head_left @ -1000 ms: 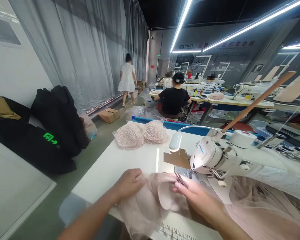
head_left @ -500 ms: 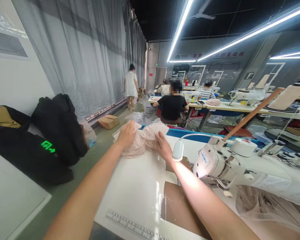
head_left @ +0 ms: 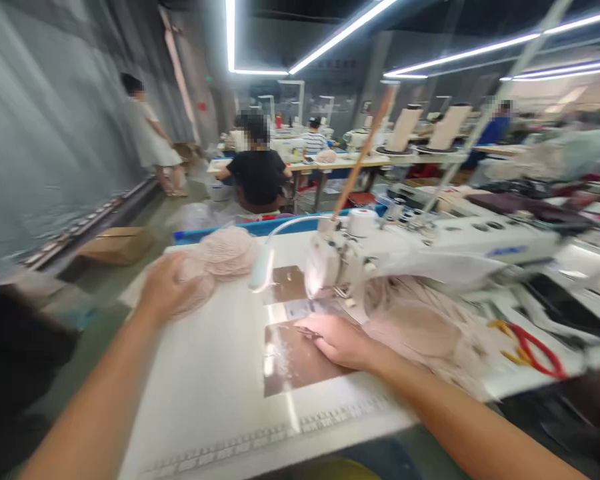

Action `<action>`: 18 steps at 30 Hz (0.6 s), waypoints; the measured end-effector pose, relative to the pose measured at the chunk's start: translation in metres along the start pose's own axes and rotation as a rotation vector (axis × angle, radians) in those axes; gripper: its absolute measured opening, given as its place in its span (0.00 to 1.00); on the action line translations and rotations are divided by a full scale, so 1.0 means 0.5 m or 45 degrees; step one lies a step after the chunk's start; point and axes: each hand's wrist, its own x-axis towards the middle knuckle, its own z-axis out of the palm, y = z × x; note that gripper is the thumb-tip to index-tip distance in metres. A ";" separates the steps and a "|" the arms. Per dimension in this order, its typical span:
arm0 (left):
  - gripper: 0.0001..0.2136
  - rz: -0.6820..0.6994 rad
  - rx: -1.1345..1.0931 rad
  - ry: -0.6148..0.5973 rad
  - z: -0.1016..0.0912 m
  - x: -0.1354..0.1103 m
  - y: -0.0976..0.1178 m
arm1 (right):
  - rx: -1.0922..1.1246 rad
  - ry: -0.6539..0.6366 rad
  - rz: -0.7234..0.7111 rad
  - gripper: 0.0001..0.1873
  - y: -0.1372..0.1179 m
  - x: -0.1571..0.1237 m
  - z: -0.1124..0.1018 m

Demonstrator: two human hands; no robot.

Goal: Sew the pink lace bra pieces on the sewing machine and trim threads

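So the left hand point(head_left: 166, 288) is over the near-left part of a stack of beige lace bra cups point(head_left: 229, 252). Fingers are spread, but it's too blurry for me to tell if they're pinching or just resting. The second dome sits just right of those fingertips. I'd guess the stack is super light and soft, with a bit of spring in the domes, and the layers probably slide on each other. I'd take it by the outer edges, thumb under and fingers on top, since pressing the domes could dent them.

Further right, on the brown plate point(head_left: 300, 373), the right hand point(head_left: 341, 341) has its fingers curled around small dark thread snips point(head_left: 307, 333) (lace snags easily, so I'd keep those tips off it). Just past those knuckles is a loose pinkish fabric pile point(head_left: 420, 330), likely floppy and slippery, then red-and-yellow-handled scissors point(head_left: 537, 353), well beyond the fingers.
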 end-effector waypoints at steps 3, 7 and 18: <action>0.24 0.107 -0.045 0.046 0.000 -0.024 0.018 | -0.072 0.185 0.233 0.14 0.015 -0.097 -0.035; 0.21 0.149 -0.158 -0.182 -0.008 -0.085 0.093 | -0.401 0.682 0.584 0.10 0.059 -0.210 -0.090; 0.17 -0.127 -1.063 -1.077 0.044 -0.185 0.423 | -0.587 0.739 1.017 0.11 0.054 -0.332 -0.163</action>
